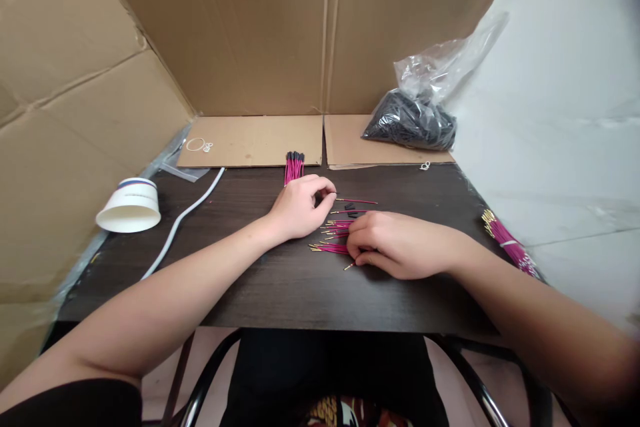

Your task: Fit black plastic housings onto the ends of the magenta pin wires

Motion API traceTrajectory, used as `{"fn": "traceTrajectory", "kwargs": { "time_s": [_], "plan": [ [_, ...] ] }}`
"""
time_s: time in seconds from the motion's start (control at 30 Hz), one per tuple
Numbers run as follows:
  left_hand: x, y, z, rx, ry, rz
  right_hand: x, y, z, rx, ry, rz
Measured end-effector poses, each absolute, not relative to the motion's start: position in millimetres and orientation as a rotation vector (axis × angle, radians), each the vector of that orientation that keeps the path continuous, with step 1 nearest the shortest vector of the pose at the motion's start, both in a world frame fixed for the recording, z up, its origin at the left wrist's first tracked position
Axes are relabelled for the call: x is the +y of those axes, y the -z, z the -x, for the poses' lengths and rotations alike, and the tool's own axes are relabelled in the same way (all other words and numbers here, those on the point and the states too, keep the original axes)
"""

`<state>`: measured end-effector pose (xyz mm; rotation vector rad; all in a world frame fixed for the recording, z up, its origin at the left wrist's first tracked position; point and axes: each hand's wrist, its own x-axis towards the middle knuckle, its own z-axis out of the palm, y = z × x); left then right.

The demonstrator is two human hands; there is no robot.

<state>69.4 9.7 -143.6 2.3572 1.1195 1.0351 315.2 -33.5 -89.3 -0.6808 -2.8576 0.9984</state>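
My left hand [306, 207] is closed in a pinch, thumb against forefinger. A tiny dark bit shows at its fingertips, too small to name. Just behind that hand lies a bundle of magenta wires [294, 167] with black-sleeved ends. My right hand [395, 243] pinches a magenta wire whose gold tip [349, 267] sticks out below the fingers. Several loose magenta wires [334, 248] with gold pins lie partly under that hand. Between the hands, one wire [365, 201] lies apart, close to a few short black sleeves [350, 207].
At the back right, a clear bag [413, 121] of black pieces rests on cardboard [345, 140]. A tied magenta wire bundle [509, 243] lies by the right edge. On the left are a white paper cup [130, 205] on its side and a grey cable [185, 217]. Cardboard walls enclose the table.
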Motion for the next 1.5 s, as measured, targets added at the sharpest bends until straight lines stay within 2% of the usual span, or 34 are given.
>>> {"fn": "traceTrajectory", "kwargs": {
  "time_s": [0.27,0.47,0.67,1.5],
  "plan": [
    [9,142,-69,1.129,-1.017,-2.353,-42,89,-312,-2.868,-0.759,0.751],
    [10,142,-69,1.114,-1.039,-2.33,-23,111,-315,-2.451,-0.285,0.938],
    [10,142,-69,1.1,-1.057,-2.308,-4,126,-319,-2.189,-0.35,0.994],
    [11,143,-68,1.059,-1.031,-2.342,-5,122,-318,-2.226,-0.412,0.983]
  ]
}}
